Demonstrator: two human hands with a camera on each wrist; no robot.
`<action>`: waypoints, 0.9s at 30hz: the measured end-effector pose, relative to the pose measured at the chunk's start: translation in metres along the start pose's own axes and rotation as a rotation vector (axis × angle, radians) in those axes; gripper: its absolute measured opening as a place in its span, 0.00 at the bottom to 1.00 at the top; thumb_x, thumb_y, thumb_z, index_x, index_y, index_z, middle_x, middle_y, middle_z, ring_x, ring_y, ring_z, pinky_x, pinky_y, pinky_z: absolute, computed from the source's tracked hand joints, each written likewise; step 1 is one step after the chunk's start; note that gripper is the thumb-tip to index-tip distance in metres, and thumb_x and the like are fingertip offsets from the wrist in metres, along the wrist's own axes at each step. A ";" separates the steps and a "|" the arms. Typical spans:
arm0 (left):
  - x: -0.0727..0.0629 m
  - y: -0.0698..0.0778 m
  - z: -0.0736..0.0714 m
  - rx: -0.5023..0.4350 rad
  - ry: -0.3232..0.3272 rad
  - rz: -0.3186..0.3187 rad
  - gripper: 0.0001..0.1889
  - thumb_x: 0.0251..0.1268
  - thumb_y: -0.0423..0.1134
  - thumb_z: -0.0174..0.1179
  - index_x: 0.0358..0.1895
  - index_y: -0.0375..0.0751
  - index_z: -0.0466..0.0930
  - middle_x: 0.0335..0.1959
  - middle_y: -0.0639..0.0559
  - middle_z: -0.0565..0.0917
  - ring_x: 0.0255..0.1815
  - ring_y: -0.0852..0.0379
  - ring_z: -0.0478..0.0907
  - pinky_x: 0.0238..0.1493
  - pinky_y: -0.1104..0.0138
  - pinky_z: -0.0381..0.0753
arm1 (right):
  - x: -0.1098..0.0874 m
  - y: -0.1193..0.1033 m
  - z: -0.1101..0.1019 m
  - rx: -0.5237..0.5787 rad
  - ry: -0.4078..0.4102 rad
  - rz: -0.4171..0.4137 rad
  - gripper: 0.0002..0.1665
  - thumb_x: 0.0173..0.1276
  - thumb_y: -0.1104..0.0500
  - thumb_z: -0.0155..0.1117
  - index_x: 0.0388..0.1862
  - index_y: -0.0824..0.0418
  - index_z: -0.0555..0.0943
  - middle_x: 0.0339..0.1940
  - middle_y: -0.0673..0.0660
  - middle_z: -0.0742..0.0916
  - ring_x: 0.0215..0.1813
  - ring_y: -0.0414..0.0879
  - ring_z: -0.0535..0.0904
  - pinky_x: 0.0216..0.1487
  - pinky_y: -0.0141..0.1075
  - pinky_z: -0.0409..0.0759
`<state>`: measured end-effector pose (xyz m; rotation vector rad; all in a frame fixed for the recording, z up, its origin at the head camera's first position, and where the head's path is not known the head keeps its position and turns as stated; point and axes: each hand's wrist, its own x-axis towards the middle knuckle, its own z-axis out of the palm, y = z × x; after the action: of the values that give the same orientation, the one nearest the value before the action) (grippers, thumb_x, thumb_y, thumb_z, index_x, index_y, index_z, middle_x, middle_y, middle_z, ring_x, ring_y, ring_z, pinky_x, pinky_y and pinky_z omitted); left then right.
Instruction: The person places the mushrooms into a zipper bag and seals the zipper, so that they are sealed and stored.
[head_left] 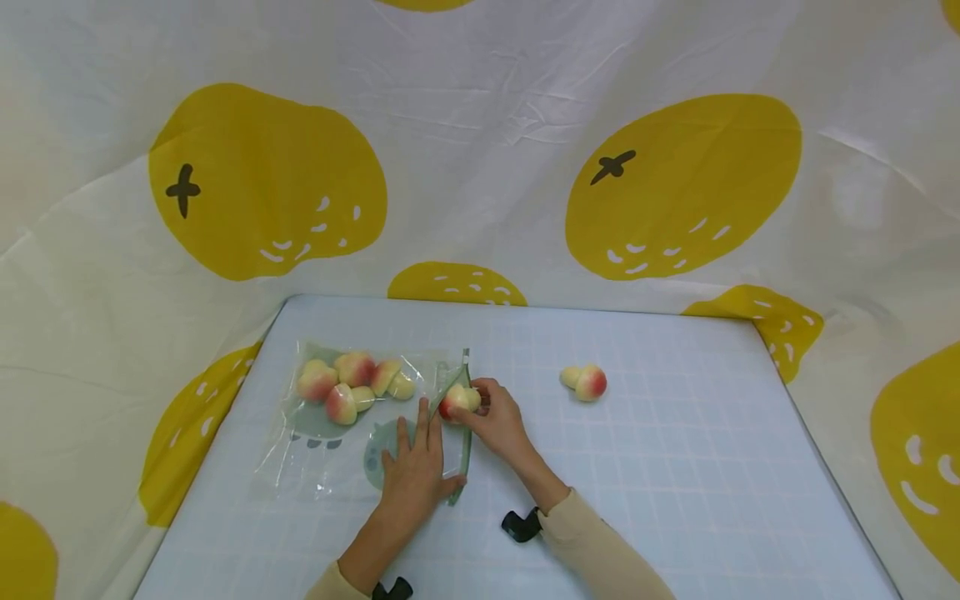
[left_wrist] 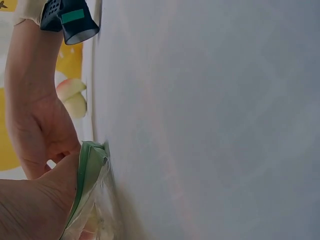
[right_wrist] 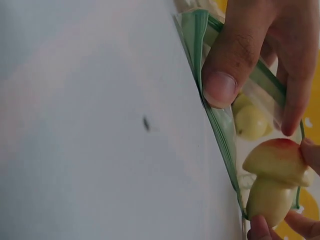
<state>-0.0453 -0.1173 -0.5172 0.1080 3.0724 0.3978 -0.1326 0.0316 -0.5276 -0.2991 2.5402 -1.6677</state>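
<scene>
A clear zip bag [head_left: 288, 479] with a green zip edge [right_wrist: 224, 135] lies flat on the table, its mouth facing right. Several cream mushroom-shaped pieces [head_left: 342, 403] with red-tinted caps are inside its far-left part. My left hand [head_left: 412, 475] rests on the bag by the mouth with fingers extended, its thumb [right_wrist: 220, 87] at the near part of the zip edge. The mouth gapes in the right wrist view. Between the thumb and fingers of my right hand [head_left: 501, 421] is another mushroom-shaped piece [right_wrist: 275, 175], pinched right at the mouth.
One more mushroom-shaped piece [head_left: 587, 382] lies on the table to the right of the bag. The table has a pale checked cover [head_left: 675, 467]. Behind it hangs a white cloth [head_left: 480, 167] with yellow fruit prints. Black wrist cameras [head_left: 521, 526] sit at both cuffs.
</scene>
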 end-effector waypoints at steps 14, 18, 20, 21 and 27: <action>0.001 -0.002 0.001 0.003 0.029 0.006 0.63 0.42 0.62 0.78 0.77 0.31 0.54 0.81 0.37 0.47 0.72 0.23 0.54 0.49 0.26 0.68 | -0.002 0.000 -0.001 0.025 0.007 0.018 0.28 0.62 0.55 0.76 0.55 0.69 0.80 0.47 0.65 0.82 0.44 0.55 0.84 0.40 0.38 0.84; 0.000 -0.002 0.002 0.012 0.047 0.019 0.63 0.42 0.62 0.79 0.77 0.33 0.54 0.81 0.37 0.46 0.72 0.23 0.55 0.48 0.26 0.69 | -0.001 0.000 0.001 0.043 0.021 0.008 0.26 0.61 0.56 0.77 0.52 0.68 0.81 0.44 0.65 0.81 0.42 0.53 0.84 0.38 0.37 0.83; 0.000 -0.002 0.002 0.019 0.058 0.027 0.63 0.42 0.62 0.79 0.77 0.33 0.54 0.81 0.38 0.46 0.71 0.23 0.55 0.47 0.26 0.69 | 0.000 0.001 0.003 0.050 0.023 -0.002 0.26 0.61 0.55 0.77 0.52 0.68 0.81 0.43 0.65 0.80 0.40 0.52 0.83 0.37 0.36 0.83; 0.000 -0.001 0.003 0.022 0.063 0.031 0.63 0.42 0.62 0.79 0.77 0.34 0.54 0.81 0.38 0.45 0.71 0.22 0.56 0.47 0.26 0.69 | 0.001 0.001 0.004 0.053 0.022 -0.004 0.26 0.61 0.55 0.77 0.52 0.68 0.81 0.43 0.64 0.80 0.39 0.51 0.83 0.36 0.35 0.82; -0.001 -0.002 0.004 0.032 0.088 0.039 0.65 0.40 0.62 0.79 0.79 0.36 0.50 0.82 0.41 0.39 0.71 0.23 0.56 0.46 0.27 0.70 | 0.004 0.006 0.009 0.146 -0.007 0.032 0.20 0.72 0.55 0.67 0.55 0.67 0.81 0.45 0.60 0.84 0.44 0.50 0.83 0.42 0.35 0.82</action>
<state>-0.0443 -0.1182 -0.5214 0.1565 3.1685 0.3649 -0.1353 0.0249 -0.5364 -0.2503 2.3885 -1.8244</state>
